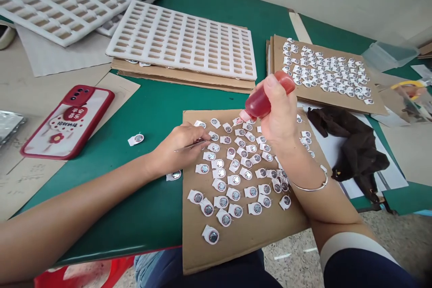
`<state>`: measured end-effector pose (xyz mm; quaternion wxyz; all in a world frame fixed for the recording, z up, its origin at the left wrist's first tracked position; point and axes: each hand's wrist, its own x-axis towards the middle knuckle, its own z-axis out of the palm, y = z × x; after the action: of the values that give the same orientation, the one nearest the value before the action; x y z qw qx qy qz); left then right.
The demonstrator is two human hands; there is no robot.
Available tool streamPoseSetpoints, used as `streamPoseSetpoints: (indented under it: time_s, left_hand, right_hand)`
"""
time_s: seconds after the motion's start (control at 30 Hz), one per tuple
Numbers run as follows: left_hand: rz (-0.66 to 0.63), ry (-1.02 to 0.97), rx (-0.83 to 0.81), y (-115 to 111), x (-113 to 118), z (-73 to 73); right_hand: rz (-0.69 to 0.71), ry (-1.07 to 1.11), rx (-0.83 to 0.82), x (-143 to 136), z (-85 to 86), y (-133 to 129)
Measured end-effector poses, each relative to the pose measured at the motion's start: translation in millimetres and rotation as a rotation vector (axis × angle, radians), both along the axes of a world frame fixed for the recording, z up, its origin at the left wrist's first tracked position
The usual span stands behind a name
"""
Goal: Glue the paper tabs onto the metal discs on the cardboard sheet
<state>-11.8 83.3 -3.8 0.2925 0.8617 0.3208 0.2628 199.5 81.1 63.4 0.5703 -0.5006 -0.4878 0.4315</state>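
Observation:
Many small round metallic discs on white paper tabs lie spread over a cardboard sheet. My left hand is closed on thin metal tweezers, their tip close to a disc near the sheet's upper left. Above the sheet's top edge, my right hand grips a red squeeze bottle, tilted down to the left with its nozzle over the upper discs. Whether the nozzle touches a disc cannot be made out. Two loose tabbed discs lie left of the sheet.
A white slotted tray rests on cardboard at the back, with more trays behind left. A red-edged phone lies left. Back right are another disc-covered cardboard, a clear box and dark cloth.

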Motion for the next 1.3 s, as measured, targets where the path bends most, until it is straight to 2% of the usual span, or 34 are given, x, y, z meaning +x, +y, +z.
streamPoseSetpoints:
  time_s: [0.17,0.3,0.47,0.57,0.8,1.3]
  left_hand:
    - [-0.115,0.046,0.100,-3,2,3.3]
    - [-0.205,0.173,0.287,-13,7,9.9]
    - [-0.187,0.333,0.586,-26,13,8.0]
    - [-0.181,0.360,0.683,-31,14,3.9]
    - [-0.152,0.390,0.797,-35,14,1.4]
    - [-0.146,0.380,0.835,-35,15,-1.5]
  right_hand:
    - [0.007,-0.106,-0.021,-7,-6.9,-1]
    - [0.004,-0.197,0.023,-13,-13.0,-4]
    - [-0.037,-0.381,0.082,-16,-24.3,-8]
    - [-0.012,-0.460,0.105,-18,-31.7,-9]
    - [0.017,-0.570,0.147,-18,-40.0,-9]
    - [0.052,-0.622,0.218,-19,-43.9,-9]
